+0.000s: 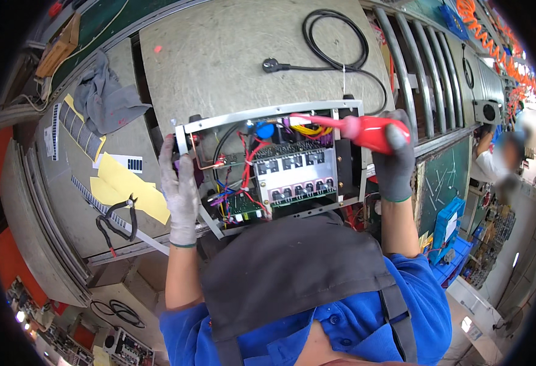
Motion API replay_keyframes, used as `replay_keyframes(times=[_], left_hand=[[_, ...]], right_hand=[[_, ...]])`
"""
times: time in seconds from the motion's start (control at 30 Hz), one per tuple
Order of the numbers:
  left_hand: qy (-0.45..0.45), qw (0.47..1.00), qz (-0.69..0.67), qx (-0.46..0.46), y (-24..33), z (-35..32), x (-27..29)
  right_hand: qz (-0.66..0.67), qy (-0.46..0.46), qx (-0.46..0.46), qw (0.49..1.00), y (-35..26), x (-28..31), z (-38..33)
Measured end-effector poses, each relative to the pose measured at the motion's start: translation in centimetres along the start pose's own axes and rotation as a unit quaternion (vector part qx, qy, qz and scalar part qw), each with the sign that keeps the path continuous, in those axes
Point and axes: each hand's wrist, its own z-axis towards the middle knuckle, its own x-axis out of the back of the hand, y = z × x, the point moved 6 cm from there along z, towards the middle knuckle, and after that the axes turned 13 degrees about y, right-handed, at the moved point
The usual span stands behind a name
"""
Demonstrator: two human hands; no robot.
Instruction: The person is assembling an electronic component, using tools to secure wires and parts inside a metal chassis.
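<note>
An open metal chassis (pixel 268 113) full of circuit boards and coloured wires stands on edge at the front of the workbench. My left hand (pixel 181 189), in a light grey glove, holds the chassis by its left side. My right hand (pixel 394 160), in a dark grey glove, grips a red-handled screwdriver (pixel 365 130) whose shaft points left into the top of the chassis, near yellow wires (pixel 309 129) and a blue part (pixel 264 130).
Black pliers (pixel 117 222) lie on yellow sheets (pixel 127 189) at the left. A grey rag (pixel 106 97) is behind them. A coiled black power cable (pixel 332 43) lies on the bench beyond the chassis. Another person (pixel 505 158) works at the far right.
</note>
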Motion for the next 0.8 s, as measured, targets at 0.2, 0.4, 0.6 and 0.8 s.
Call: replay_keyframes(times=[0.2,0.4,0.6,0.8], left_hand=[[0.001,0.999,-0.034,0.008,-0.8,0.0,0.2],[0.039,0.937,0.271,-0.218,3.0,-0.4,-0.5],[-0.065,0.811,0.382,-0.439,7.3,-2.4,-8.0],[-0.098,0.743,0.505,-0.429,5.6,-2.0,-14.7]], right_hand=[[-0.195,-0.061,0.213,0.955,0.5,-0.5,-4.2],[-0.219,-0.099,0.309,0.92,0.8,-2.4,-5.8],[-0.264,-0.12,0.399,0.87,1.5,-4.4,-7.4],[-0.304,-0.116,0.442,0.836,1.5,-5.9,-8.3]])
